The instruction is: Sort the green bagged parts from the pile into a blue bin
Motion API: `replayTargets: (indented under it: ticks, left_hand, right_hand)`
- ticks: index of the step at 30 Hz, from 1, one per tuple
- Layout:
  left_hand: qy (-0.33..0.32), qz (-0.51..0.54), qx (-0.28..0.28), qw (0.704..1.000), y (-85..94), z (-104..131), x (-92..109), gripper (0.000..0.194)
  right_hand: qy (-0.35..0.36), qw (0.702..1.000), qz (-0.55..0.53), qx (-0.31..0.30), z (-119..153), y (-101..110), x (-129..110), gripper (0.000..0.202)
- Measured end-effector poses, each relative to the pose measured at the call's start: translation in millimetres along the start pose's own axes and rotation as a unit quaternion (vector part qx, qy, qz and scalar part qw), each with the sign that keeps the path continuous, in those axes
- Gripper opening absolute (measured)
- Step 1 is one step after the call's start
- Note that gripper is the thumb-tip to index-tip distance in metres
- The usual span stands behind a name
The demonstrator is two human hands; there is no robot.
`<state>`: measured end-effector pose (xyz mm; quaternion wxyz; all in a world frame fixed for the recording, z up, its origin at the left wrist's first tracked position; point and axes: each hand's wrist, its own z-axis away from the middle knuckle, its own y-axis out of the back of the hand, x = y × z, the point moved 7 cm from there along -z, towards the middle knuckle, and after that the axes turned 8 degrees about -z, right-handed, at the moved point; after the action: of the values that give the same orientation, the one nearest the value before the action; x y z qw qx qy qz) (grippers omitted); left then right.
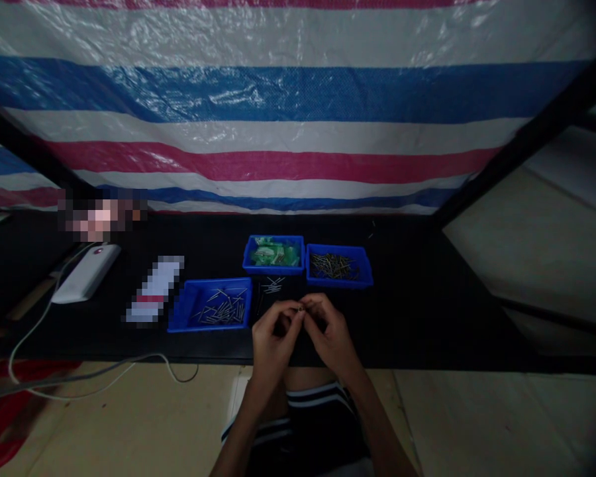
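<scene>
My left hand [274, 331] and my right hand [330, 331] meet at the front of the black table, thumbs and fingertips pinched together. Between the fingertips sits a tiny brownish piece [300, 308], mostly covered and too small to name. Left of my hands, a blue bin [176, 319] holds thin silver pins [224, 310]. Several loose silver pins [273, 285] lie on the tabletop just beyond my left hand. Behind my right hand, another blue bin [340, 282] contains dull, brass-coloured thin pieces [332, 265]. A third blue bin [273, 269] beside it holds green plastic packing [285, 254].
A white power strip or similar box [87, 275] and a blurred phone-like object [156, 288] lie at the left. Cables [129, 361] hang past the front edge. A striped sheet [278, 93] closes off the back of the black table [427, 311]. Red plastic [4, 424] shows lower left.
</scene>
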<state>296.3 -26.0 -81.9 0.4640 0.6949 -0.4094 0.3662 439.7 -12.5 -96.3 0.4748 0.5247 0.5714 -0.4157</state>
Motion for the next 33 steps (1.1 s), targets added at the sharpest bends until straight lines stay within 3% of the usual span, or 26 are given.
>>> replayTargets:
  ticks: [5, 19, 33]
  left_hand:
    - [-0.021, -0.013, -0.011, 1.0, -2.5, 2, 1, 0.007]
    - [0.043, 0.031, -0.061, 0.997, -1.0, 4, -15, 0.013]
    - [0.051, 0.038, -0.057, 0.996, -1.9, 4, -16, 0.013]
  right_hand:
    - [0.004, 0.999, 0.032, 0.011, -1, 2, 1, 0.01]
    - [0.02, 0.998, 0.063, 0.019, -1, 2, -8, 0.007]
    - [0.009, 0.998, 0.061, 0.009, -1, 1, -5, 0.013]
